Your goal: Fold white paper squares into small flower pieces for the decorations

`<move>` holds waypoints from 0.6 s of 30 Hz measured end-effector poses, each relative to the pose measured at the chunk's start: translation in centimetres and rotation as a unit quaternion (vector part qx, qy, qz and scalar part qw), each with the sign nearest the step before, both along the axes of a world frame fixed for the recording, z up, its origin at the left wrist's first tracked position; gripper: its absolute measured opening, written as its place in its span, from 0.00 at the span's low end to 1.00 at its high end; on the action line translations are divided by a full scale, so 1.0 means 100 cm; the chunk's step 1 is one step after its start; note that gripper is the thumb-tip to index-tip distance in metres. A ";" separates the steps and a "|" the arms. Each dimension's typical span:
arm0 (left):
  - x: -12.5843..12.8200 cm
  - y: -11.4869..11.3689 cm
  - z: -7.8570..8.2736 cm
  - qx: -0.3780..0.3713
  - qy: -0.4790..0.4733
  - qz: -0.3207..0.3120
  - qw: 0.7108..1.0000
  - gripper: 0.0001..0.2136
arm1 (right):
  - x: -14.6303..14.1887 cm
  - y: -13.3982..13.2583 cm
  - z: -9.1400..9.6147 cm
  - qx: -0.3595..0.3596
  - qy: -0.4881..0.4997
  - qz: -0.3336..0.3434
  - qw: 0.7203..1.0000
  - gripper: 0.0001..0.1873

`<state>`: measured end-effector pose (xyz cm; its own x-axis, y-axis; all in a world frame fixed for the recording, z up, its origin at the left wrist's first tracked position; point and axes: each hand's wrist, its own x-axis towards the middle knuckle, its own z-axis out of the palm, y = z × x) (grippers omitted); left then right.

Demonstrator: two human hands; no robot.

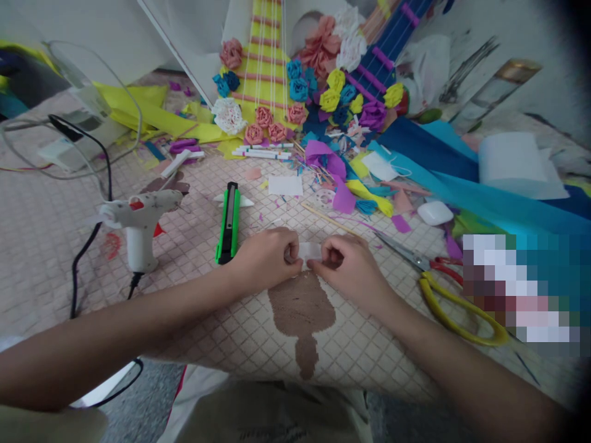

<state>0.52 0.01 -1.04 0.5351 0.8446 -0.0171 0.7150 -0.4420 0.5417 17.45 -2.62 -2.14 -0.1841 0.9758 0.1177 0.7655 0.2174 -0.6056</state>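
A small white paper strip (309, 250) is stretched between my two hands, low over the table's near middle. My left hand (272, 258) pinches its left end, with thumb and fingers pressed together. At the right end, my right hand (349, 261) holds it in a similar pinch. Just below the fingers is a brown patterned patch (302, 304) on the quilted cloth. A green and black utility knife (228, 223) lies left of my left hand. Beyond my right hand rest scissors (429, 264) with yellow and red handles. A thin wooden stick (330, 219) lies behind the hands.
A white glue gun (141, 224) with a black cord stands at left. Decorated yellow (265, 67) and blue (392, 46) paper guitars lean at the back. Crepe paper scraps, markers (263, 152), a white card (285, 185), a paper roll (512, 163) and blue crepe sheets (521, 200) surround the work area.
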 end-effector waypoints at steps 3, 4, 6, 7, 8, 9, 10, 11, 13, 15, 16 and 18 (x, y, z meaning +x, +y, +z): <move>-0.002 0.001 0.000 -0.001 -0.005 -0.005 1.000 0.04 | 0.003 0.001 0.001 -0.026 0.021 0.006 0.999 0.11; -0.003 0.002 0.000 -0.002 -0.007 -0.008 1.000 0.04 | 0.005 0.001 0.001 -0.031 0.029 0.008 0.999 0.11; -0.004 0.002 0.001 -0.003 -0.012 -0.015 1.000 0.04 | 0.007 0.001 0.001 -0.038 0.044 0.014 0.998 0.10; -0.004 0.003 0.002 -0.005 -0.013 -0.019 1.000 0.04 | 0.008 0.002 0.000 -0.041 0.051 0.018 0.998 0.10; -0.005 0.003 0.003 -0.008 -0.014 -0.022 1.000 0.04 | 0.009 0.002 0.000 -0.042 0.057 0.023 0.997 0.09; -0.005 0.003 0.003 -0.012 -0.014 -0.023 1.000 0.04 | 0.010 0.002 -0.001 -0.043 0.062 0.027 0.997 0.08; -0.005 0.003 0.004 -0.015 -0.015 -0.024 0.999 0.04 | 0.011 0.002 -0.001 -0.044 0.066 0.030 0.996 0.08; -0.006 0.003 0.004 -0.018 -0.016 -0.025 0.999 0.04 | 0.011 0.002 -0.002 -0.046 0.068 0.031 0.996 0.08; -0.006 0.004 0.005 -0.020 -0.017 -0.027 0.999 0.04 | 0.012 0.002 -0.002 -0.050 0.070 0.028 0.996 0.07; -0.007 0.004 0.004 -0.021 -0.018 -0.029 0.999 0.03 | 0.013 0.002 -0.002 -0.054 0.072 0.027 0.996 0.07; -0.008 0.005 0.004 -0.022 -0.018 -0.029 0.999 0.03 | 0.013 0.002 -0.002 -0.055 0.072 0.027 0.996 0.07; -0.009 0.005 0.004 -0.025 -0.017 -0.028 0.999 0.03 | 0.013 0.002 -0.003 -0.054 0.071 0.026 0.996 0.07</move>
<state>-0.36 0.53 -0.66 0.5822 0.8121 -0.0384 0.6704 -0.4528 0.5878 18.74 -2.39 -2.40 -0.2228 0.9740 0.0406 0.6606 0.1815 -0.7285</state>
